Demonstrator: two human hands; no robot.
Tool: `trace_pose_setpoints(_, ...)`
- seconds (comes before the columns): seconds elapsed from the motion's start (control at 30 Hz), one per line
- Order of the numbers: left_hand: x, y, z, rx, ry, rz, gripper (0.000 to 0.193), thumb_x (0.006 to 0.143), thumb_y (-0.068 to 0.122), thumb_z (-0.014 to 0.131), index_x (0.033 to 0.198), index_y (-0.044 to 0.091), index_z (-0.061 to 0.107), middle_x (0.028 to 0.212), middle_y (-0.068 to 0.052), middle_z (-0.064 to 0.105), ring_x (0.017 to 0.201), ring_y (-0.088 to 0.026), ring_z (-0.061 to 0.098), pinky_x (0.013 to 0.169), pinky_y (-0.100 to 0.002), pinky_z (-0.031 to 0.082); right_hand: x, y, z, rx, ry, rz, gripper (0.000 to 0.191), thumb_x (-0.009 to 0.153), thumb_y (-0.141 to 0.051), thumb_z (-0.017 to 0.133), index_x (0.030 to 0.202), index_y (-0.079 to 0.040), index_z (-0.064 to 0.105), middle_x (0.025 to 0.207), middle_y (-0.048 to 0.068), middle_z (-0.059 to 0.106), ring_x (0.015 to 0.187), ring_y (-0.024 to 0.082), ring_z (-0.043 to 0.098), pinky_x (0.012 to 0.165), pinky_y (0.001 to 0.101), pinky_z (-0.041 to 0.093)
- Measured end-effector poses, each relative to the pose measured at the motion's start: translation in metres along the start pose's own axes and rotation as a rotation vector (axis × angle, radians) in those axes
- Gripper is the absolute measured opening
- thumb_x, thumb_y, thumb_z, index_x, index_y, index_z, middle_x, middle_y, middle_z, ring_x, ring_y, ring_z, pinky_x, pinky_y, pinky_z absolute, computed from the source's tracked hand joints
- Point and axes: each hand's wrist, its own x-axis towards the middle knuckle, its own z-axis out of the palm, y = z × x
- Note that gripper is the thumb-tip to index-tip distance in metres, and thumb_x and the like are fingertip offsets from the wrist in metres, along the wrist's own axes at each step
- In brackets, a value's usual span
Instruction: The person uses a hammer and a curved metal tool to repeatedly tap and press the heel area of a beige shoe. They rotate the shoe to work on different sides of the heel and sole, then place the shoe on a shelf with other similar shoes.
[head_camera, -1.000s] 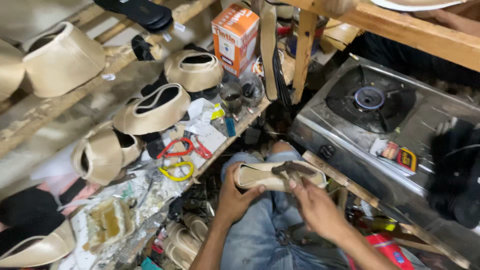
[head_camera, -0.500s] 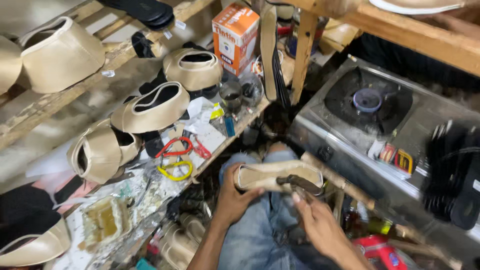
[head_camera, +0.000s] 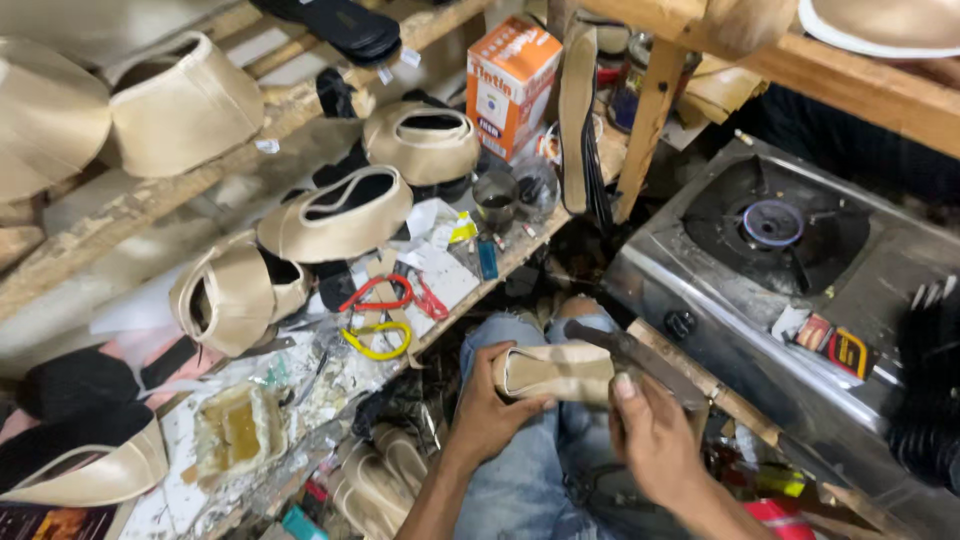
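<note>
Left hand (head_camera: 487, 408) grips a beige shoe upper (head_camera: 553, 372); right hand (head_camera: 652, 437) closes on a dark tool (head_camera: 628, 350), working its edge.

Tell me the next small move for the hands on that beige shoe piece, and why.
Probably press the dark metal tool down along the top edge of the beige shoe piece. The right hand already lays the tool across it, and the left hand grips its near end, bracing it over the lap.
</note>
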Motion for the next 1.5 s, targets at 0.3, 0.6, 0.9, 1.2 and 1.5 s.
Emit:
trace_pose_setpoints(0.3,0.001,-0.005,0.001,-0.077,-0.023,-0.013,0.088,0.067,0.024,0.096,0.136,0.004,0.045,0.123,-0.014,0.066,0.113,-0.023,0.066,0.098,-0.035,0.054,-0.008,-0.015,0.000,0.166,-0.198,0.327,0.051,0.110,-0.041,0.041,0.102,0.004,0.064,0.070,0.019,0.063,0.066,0.033,0.064,0.065,0.0408,0.049)
trace_pose_setpoints(0.6,0.009,0.003,-0.011,0.030,-0.073,-0.035,0.087,0.059,0.020,0.098,0.131,0.008,0.051,0.120,-0.009,0.066,0.112,-0.021,0.065,0.098,-0.034,0.052,-0.057,0.006,0.021,-0.025,-0.271,0.242,0.045,0.096,-0.034,0.058,0.135,-0.012,0.060,0.099,0.021,0.073,0.105,0.038,0.071,0.090,0.0437,0.052)
trace_pose_setpoints(0.9,0.010,0.006,-0.018,-0.923,-0.021,-0.204,0.073,0.086,0.048,0.064,0.142,0.001,0.056,0.130,-0.012,0.069,0.120,-0.023,0.065,0.104,-0.036,0.051,-0.022,0.027,-0.021,-0.139,-0.233,0.215,0.082,0.076,-0.043,0.080,0.152,-0.027,0.054,0.152,0.011,0.048,0.135,0.033,0.052,0.106,0.0515,0.042)
trace_pose_setpoints(1.2,0.036,0.025,0.052,-1.026,0.165,-0.402,0.046,0.097,0.018,0.063,0.141,0.004,0.059,0.127,-0.012,0.064,0.119,-0.023,0.063,0.102,-0.038,0.054,-0.008,0.053,0.043,0.212,-0.019,0.232,0.094,0.081,-0.038,0.076,0.155,0.000,0.033,0.145,0.026,0.047,0.132,0.034,0.047,0.106,0.0439,0.038)
trace_pose_setpoints(1.5,0.026,0.016,0.046,-0.793,-0.225,-0.436,0.046,0.097,0.017,0.062,0.138,-0.001,0.056,0.124,-0.011,0.069,0.117,-0.021,0.068,0.102,-0.033,0.054,0.019,0.082,-0.042,0.816,0.391,0.590,0.093,0.090,-0.026,0.067,0.171,-0.009,0.024,0.129,0.025,0.062,0.093,0.042,0.060,0.070,0.0490,0.051)
